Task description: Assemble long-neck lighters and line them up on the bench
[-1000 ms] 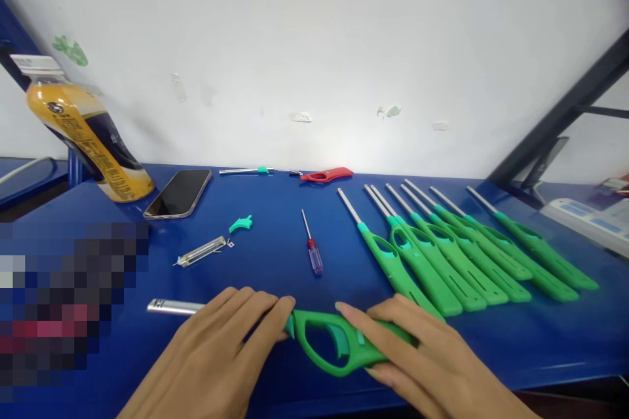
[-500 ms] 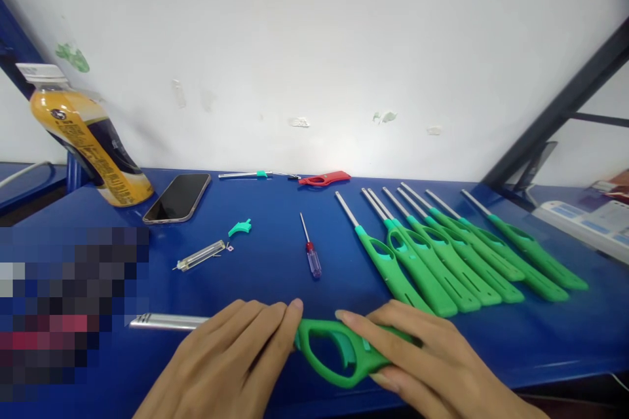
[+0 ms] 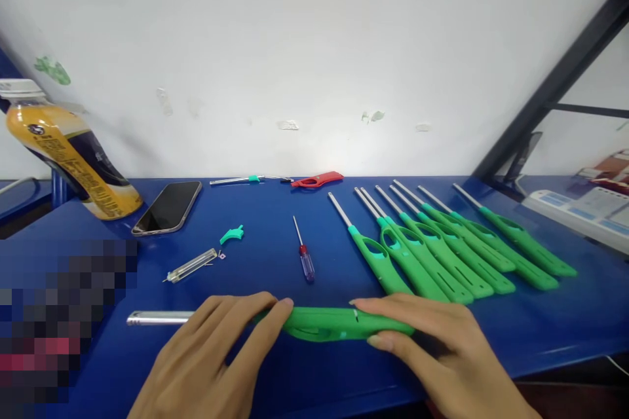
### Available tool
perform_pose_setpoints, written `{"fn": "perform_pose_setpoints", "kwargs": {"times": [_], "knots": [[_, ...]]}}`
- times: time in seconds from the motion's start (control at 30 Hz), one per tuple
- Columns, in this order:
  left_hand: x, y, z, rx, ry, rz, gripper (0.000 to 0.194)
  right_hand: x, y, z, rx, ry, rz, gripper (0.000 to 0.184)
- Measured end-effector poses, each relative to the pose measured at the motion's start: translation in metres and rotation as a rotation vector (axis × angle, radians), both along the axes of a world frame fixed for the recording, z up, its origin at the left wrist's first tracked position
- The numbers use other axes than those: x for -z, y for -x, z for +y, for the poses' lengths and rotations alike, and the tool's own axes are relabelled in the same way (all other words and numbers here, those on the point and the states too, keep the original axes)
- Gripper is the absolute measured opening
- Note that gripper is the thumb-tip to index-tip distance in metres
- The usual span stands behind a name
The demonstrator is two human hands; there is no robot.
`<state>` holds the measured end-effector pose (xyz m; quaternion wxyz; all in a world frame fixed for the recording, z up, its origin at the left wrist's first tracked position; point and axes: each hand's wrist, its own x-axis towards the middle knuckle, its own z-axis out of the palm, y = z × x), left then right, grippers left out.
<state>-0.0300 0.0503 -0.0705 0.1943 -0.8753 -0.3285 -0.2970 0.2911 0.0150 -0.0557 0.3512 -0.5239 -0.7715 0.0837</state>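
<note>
Both my hands grip one long green lighter (image 3: 324, 323) near the table's front edge, its metal tube pointing left. My left hand (image 3: 216, 347) is closed over the neck where tube and green body meet. Around the handle's right end my right hand (image 3: 437, 340) is closed, thumb below and fingers on top. The lighter lies level with its narrow edge turned up, so the trigger opening is mostly hidden. Beyond it lies a screwdriver (image 3: 306, 263) with a clear purple handle. To its left are a loose teal trigger (image 3: 232, 234) and a clear tube-shaped part (image 3: 191, 266).
Several green lighters (image 3: 432, 255) lie side by side on the right of the blue table (image 3: 265, 209). A red lighter body (image 3: 317, 180) and a metal tube (image 3: 230, 181) lie by the wall. At the left are a phone (image 3: 168, 207) and a yellow bottle (image 3: 73, 150).
The lighter has rolled about its long axis, from its broad side with the trigger opening showing to its narrow edge. My right thumb has shifted beneath it. The view has moved slightly.
</note>
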Motion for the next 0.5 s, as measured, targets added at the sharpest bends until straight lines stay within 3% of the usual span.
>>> {"fn": "perform_pose_setpoints", "kwargs": {"times": [0.2,0.37,0.5], "knots": [[-0.011,-0.028,-0.009,0.025,0.044,0.109,0.044,0.003,0.005,-0.005,0.019,-0.068,0.024,0.025],[-0.008,-0.037,-0.017,-0.031,0.106,0.045,0.052,0.009,0.005,-0.012,0.02,-0.165,-0.009,0.028],[-0.008,-0.038,-0.018,-0.051,0.088,0.046,0.052,0.008,0.003,-0.011,-0.053,-0.211,-0.092,0.041]]}}
